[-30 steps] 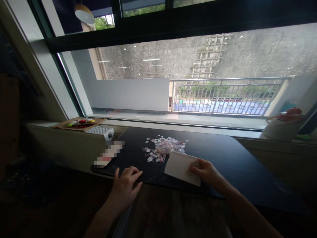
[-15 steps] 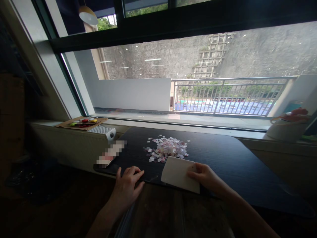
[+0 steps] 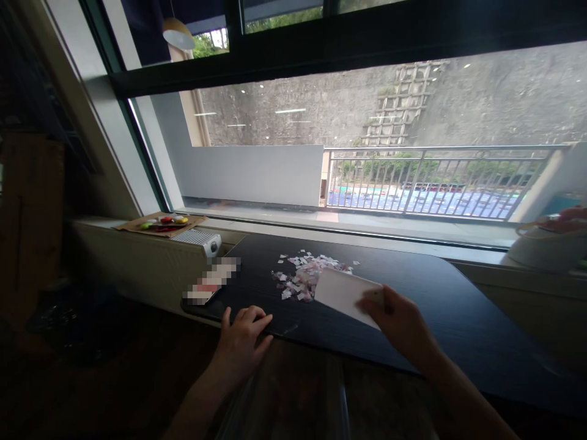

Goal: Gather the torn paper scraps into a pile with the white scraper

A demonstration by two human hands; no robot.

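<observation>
My right hand point(image 3: 385, 311) grips the right end of a flat white scraper point(image 3: 342, 292), a stiff plate with a small hole near its corner. The scraper is tilted above the table, and its far left edge overlaps the pile of small paper scraps point(image 3: 300, 278). I cannot tell whether it touches them. These white and pinkish pieces lie heaped mid-table, with a few loose around the heap. At the table's near edge rests my left hand point(image 3: 245, 336), fingers apart and holding nothing.
The dark table point(image 3: 413, 293) stands against a wide window. A pixelated flat object point(image 3: 211, 282) lies at its left edge. Beyond that is a radiator point(image 3: 202, 240) topped by brown cardboard point(image 3: 132, 225) with colourful items. Cardboard point(image 3: 34, 214) stands far left.
My right hand has lifted the scraper off the table's near edge and moved it away from me, over the pile's right side. My left hand stays at the edge. The view has shifted slightly.
</observation>
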